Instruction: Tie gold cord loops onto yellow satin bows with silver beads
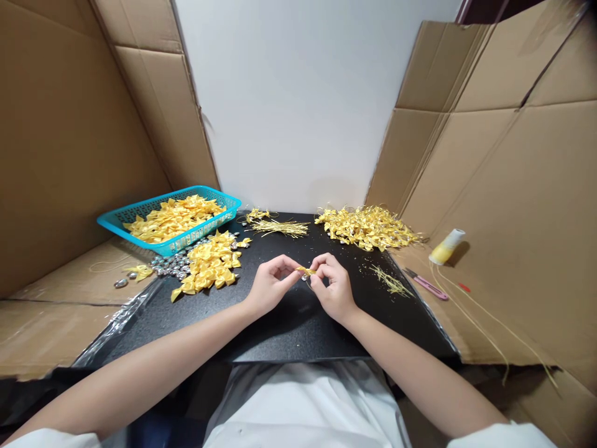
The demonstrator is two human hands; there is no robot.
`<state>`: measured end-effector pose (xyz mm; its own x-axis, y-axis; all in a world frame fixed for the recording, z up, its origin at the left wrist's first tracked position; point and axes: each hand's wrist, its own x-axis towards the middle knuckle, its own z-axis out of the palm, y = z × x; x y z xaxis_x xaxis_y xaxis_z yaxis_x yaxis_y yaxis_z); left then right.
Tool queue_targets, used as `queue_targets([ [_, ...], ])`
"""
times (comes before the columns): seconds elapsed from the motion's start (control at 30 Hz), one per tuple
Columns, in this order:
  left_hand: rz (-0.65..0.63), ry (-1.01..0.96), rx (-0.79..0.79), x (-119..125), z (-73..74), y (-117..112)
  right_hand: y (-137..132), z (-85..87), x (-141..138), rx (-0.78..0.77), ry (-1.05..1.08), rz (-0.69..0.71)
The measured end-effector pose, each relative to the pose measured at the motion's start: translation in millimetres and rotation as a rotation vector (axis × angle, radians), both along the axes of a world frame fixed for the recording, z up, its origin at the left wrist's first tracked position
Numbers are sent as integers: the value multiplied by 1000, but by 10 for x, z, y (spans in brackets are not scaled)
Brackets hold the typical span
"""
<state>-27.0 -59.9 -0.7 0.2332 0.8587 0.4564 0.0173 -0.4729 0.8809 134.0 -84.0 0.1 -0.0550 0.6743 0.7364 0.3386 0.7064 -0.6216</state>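
Over the black table (pixel 280 342), both hands meet on one small yellow ribbon bow (pixel 306 270). My left hand (pixel 273 285) pinches its left end between thumb and index finger. On the other end, my right hand (pixel 334 289) is closed in a pinch, with a thin cord near its fingers. A small silver piece, perhaps a bell (pixel 305 278), hangs just below the bow; how it is joined is too small to tell. Left of my hands lies a pile of loose yellow bows (pixel 208 264) beside a heap of shiny silver pieces (pixel 175 264).
A blue basket (pixel 108 221) of yellow bows stands back left. Behind my hands lie gold cords (pixel 280 228); bows with cords (pixel 368 227) are heaped back right. Cord scraps (pixel 392 281), pink-handled snips (pixel 426 285) and a thread cone (pixel 446 247) are on the right. Cardboard walls (pixel 513 174) flank the table.
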Motion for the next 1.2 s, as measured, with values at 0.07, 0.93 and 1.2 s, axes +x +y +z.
queue_targets([
  [0.07, 0, -1, 0, 2, 0, -2, 1, -7, -4, 1, -3, -5],
  [0.93, 28, 100, 307, -18, -87, 15, 9, -64, -64, 48, -43, -45],
  [1.2, 81, 79, 344, -30, -34, 30, -26, -13, -28, 45, -60, -12],
])
